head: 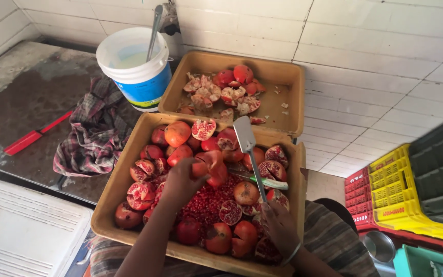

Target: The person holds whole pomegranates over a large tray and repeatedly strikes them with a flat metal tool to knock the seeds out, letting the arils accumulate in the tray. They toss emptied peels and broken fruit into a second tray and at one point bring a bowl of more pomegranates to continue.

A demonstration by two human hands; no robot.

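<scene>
Left hand: the left hand (180,182) is closed around a broken pomegranate piece (211,168), lifted just above the fruit in the near tray (124,169), seeds facing down so loose ones would drop into the pile below.
Right hand: the right hand (278,225) grips the handle end of a flat metal spatula (245,136), blade pointing up and away from the wrist (held like a beater, judging by the angle).
The piece: red-orange rind, torn open, rough edges; it sits just left of the spatula shaft.
Under the hands: a heap of loose seeds (206,202), dark red and glossy, ringed by whole and halved pomegranates.
Near the right hand: a green-handled knife (265,181) lies across the fruit, untouched.
Beyond the hands: a far tray (283,77) holds emptied rinds, kept apart from the full fruit.
Further left: a white bucket (134,66), a checked cloth (96,128).
</scene>
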